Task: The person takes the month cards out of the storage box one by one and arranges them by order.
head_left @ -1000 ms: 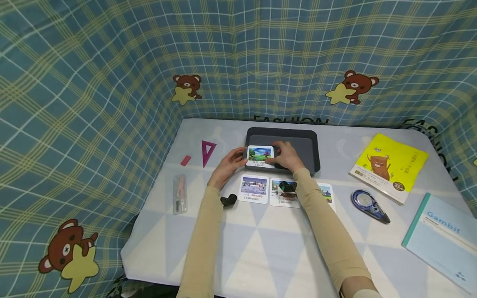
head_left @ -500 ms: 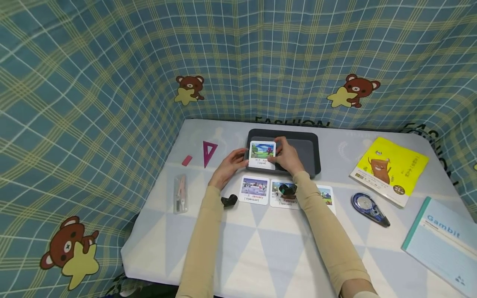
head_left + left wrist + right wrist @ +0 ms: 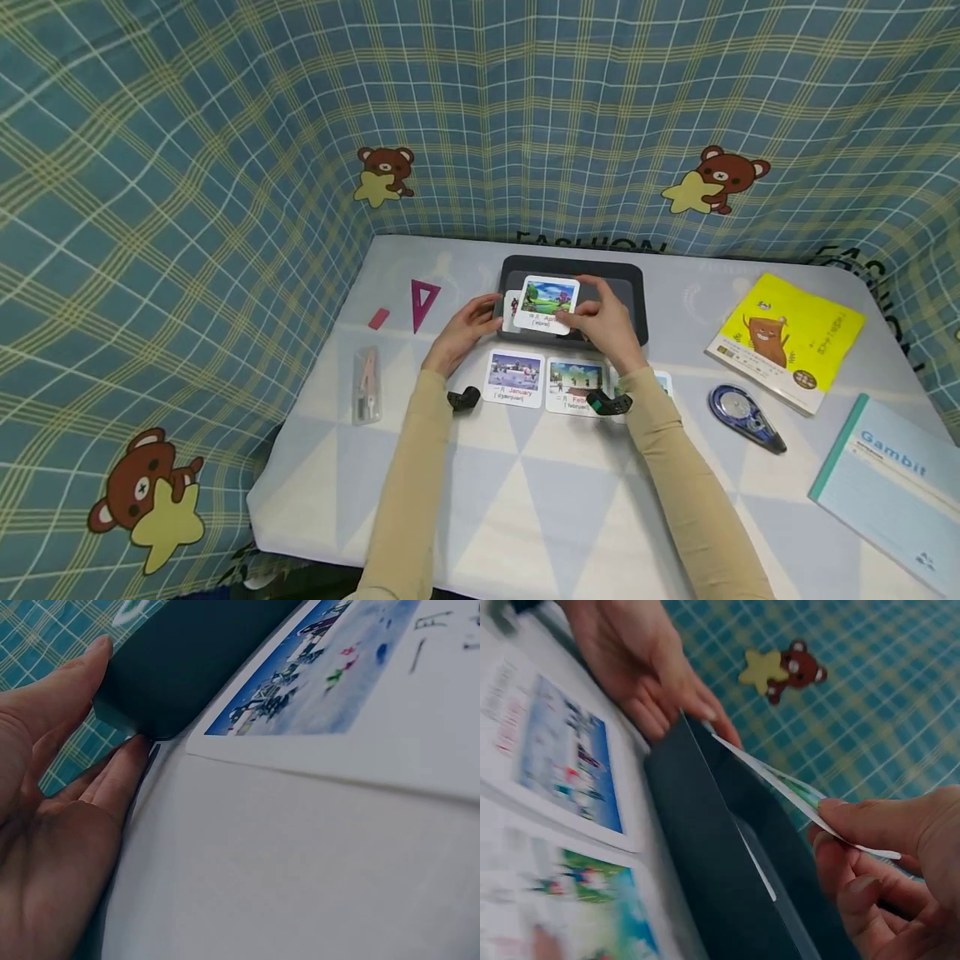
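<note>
My right hand (image 3: 609, 325) pinches the lower right edge of an April picture card (image 3: 550, 300), raised over the dark grey tray (image 3: 630, 271). In the right wrist view, thumb and fingertips hold this card (image 3: 795, 791) edge-on above the tray wall. Partly hidden beneath it, another card (image 3: 512, 310) lies in the tray. My left hand (image 3: 465, 333) touches the tray's left side with fingers fairly straight; the left wrist view shows the thumb and fingertips at the tray's corner. In front of the tray lie the January card (image 3: 513, 379), the February card (image 3: 567, 382) and a card partly hidden by my right wrist.
On the left are a purple set square (image 3: 422, 304), a pink eraser (image 3: 378, 318) and a packaged compass (image 3: 367, 387). On the right lie a yellow book (image 3: 780, 333), a blue correction tape (image 3: 742, 417) and a Gambit notebook (image 3: 892, 483). A checked curtain (image 3: 525, 125) rises behind the table.
My right hand has lifted the April card and moved it rightward, uncovering part of the card beneath it in the tray. My left hand has stayed at the tray's left side.
</note>
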Demonstrator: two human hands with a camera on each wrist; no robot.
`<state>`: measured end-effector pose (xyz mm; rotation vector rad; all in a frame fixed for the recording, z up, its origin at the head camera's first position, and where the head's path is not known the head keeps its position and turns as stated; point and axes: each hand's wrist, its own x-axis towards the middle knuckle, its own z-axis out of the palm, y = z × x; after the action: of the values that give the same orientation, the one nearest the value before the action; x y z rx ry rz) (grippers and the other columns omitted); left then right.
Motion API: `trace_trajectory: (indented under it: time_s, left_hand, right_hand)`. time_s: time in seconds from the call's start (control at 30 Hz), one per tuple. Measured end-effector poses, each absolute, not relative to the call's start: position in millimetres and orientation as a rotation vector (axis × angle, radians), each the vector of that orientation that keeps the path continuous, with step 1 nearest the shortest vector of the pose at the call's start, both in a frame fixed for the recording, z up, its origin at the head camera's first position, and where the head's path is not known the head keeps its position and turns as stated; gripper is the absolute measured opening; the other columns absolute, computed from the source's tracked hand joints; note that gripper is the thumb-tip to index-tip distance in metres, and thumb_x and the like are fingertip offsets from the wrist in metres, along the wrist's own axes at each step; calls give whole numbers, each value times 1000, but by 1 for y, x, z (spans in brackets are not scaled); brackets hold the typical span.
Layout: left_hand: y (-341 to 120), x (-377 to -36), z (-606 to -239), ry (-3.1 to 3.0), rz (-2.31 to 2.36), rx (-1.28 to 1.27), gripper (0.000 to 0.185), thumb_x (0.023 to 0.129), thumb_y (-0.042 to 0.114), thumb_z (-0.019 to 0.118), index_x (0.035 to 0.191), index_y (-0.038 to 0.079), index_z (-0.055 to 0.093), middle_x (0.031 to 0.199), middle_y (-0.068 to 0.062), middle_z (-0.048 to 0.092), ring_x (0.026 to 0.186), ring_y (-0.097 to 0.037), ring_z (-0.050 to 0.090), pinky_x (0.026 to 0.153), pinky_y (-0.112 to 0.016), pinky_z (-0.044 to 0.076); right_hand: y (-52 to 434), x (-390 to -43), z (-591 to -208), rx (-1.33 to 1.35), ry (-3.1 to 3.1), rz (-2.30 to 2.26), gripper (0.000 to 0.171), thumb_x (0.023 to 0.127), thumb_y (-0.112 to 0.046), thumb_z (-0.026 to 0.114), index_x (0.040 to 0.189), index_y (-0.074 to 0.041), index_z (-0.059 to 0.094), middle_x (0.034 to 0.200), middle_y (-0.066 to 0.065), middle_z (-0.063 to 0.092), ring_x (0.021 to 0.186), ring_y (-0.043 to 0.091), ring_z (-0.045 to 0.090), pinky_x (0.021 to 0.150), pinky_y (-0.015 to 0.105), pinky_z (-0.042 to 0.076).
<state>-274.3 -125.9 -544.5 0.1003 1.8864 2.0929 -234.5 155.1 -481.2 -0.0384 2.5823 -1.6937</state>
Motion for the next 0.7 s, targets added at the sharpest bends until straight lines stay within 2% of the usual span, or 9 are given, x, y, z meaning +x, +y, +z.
trace_trajectory:
  time_s: [0.17,0.47,0.7]
  left_hand:
    - [-127,-277,-546,1842,2124,121,60,93,14,77,147,18,53,152,-3,47,141,-19,43,117,-36,37]
    - [-128,-274,-545,1846,2125,89,56,94,12,75,145,22,55,152,-2,47,141,-19,43,116,-36,37]
    - [-128,-273,-545,1846,2126,126,56,95,13,74,146,21,54,152,-3,46,141,-19,43,116,-38,38]
  right_hand:
    - [155,-186,-475,-40,2550,-1657,82,87,-40,82,154,-27,37,87,6,72,77,40,63,63,38,48]
    - [118,-98,-499,-180,2532,-1541,77,83,-24,87,148,-21,44,72,-5,69,58,15,58,56,27,45]
    - [86,-67,-517,-272,2660,-1437,70,85,-23,86,143,-20,46,60,-14,59,51,6,50,54,24,40]
